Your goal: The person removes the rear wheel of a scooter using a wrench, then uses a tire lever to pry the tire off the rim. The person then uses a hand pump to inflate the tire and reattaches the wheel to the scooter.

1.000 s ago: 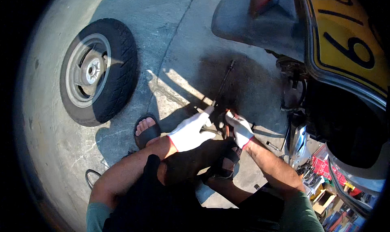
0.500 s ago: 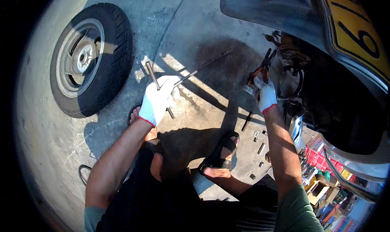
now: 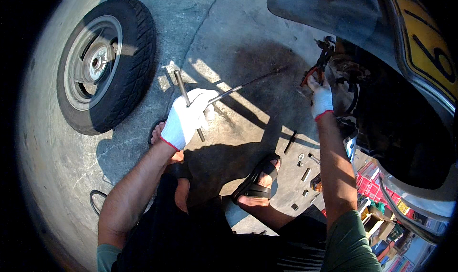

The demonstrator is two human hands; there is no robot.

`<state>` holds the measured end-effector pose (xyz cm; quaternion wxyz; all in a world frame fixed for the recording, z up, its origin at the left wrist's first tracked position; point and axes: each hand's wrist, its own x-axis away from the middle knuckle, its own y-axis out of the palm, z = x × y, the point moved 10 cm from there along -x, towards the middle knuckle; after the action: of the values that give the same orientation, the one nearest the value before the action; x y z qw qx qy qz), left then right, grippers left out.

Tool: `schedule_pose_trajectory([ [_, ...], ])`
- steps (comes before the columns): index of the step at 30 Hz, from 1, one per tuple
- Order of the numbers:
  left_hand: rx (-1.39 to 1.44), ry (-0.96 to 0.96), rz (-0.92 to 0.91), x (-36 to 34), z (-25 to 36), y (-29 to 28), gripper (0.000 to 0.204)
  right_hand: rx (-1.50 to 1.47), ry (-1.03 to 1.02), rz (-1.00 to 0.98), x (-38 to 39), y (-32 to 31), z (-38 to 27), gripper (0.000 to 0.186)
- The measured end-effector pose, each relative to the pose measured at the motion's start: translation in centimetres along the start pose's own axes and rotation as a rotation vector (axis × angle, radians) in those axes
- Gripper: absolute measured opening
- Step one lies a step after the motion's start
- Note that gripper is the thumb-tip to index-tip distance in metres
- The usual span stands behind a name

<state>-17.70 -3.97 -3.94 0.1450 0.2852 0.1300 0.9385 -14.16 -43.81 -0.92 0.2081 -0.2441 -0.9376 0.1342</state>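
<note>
My left hand [image 3: 185, 117], in a white glove with a red cuff, is closed around the crossbar of a T-handle wrench [image 3: 181, 84]. Its long thin shaft points away to the right over the floor. My right hand [image 3: 322, 99], gloved the same way, grips orange-handled pliers [image 3: 313, 74] with dark jaws, partly lost in shadow. The pliers are at the brake and axle parts [image 3: 350, 71] under the vehicle's rear; whether the jaws touch them I cannot tell.
A wheel with a black tyre [image 3: 138, 55] is at the far left. A black rod [image 3: 290, 142], a washer [image 3: 300, 156] and several small metal parts lie by my right foot. A mudguard [image 3: 324, 10] and yellow plate [image 3: 427, 41] overhang at upper right. A red crate [image 3: 369, 184] stands lower right.
My right hand has moved up and slightly right, bringing the pliers to the brake parts. My left hand still holds the wrench in nearly the same place.
</note>
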Motion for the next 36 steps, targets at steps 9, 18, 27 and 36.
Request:
schedule_pose_trajectory([
  [9, 0.107, -0.01, -0.002, -0.8, -0.2, 0.2, 0.025, 0.018, 0.084, -0.066, -1.0, -0.8, -0.4, 0.041],
  [18, 0.043, -0.006, -0.006, -0.3, -0.6, 0.5, 0.03, 0.116, 0.059, -0.023, -3.2, -0.6, 0.8, 0.048],
  [27, 0.023, 0.014, -0.013, -1.2, 1.2, 0.0, 0.031, 0.037, 0.077, -0.06, -5.2, -0.7, 2.1, 0.057],
  [36, 0.039, 0.154, 0.035, -3.6, 7.1, -0.7, 0.035, 0.001, 0.234, -0.031, -2.0, 1.1, -0.4, 0.022],
])
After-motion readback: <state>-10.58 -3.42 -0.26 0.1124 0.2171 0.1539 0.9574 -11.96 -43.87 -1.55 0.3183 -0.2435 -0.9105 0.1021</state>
